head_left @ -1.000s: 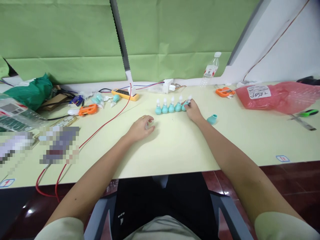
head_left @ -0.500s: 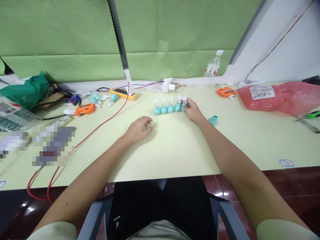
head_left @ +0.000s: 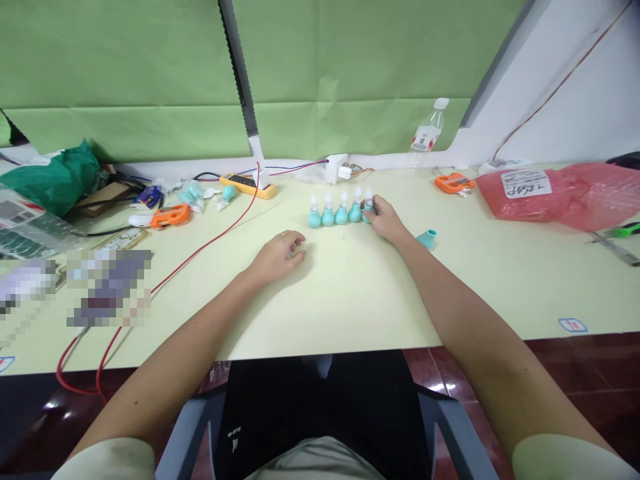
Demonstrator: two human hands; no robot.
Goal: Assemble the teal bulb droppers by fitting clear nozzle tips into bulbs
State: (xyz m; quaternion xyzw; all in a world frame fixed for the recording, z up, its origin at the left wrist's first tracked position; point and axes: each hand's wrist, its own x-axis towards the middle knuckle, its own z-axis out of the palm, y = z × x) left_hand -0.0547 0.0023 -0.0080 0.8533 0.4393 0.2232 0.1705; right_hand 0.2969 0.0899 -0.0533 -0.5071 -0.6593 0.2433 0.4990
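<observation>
Several small teal bulb syringes point(head_left: 341, 215) with whitish tips stand upright in a row on the pale table point(head_left: 345, 300). At the row's right end, my right hand point(head_left: 384, 219) has its fingers closed around the last bulb syringe point(head_left: 369, 208), which is partly hidden by them. My left hand point(head_left: 281, 257) rests on the table in front and left of the row, fingers loosely curled and apart, holding nothing. A teal bulb point(head_left: 427, 239) without a tip lies on its side, right of my right wrist.
A red plastic package point(head_left: 560, 197) and orange-handled tool point(head_left: 454, 183) lie to the right. On the left are a green bag point(head_left: 55, 180), another orange tool point(head_left: 170, 217) and a yellow multimeter point(head_left: 249, 186). A red cable point(head_left: 200, 250) crosses the table. A bottle point(head_left: 427, 133) stands behind.
The two rightmost bulb syringes stand straighter, their tips less leaned together. My right hand stays on the last one. My left hand has hardly moved.
</observation>
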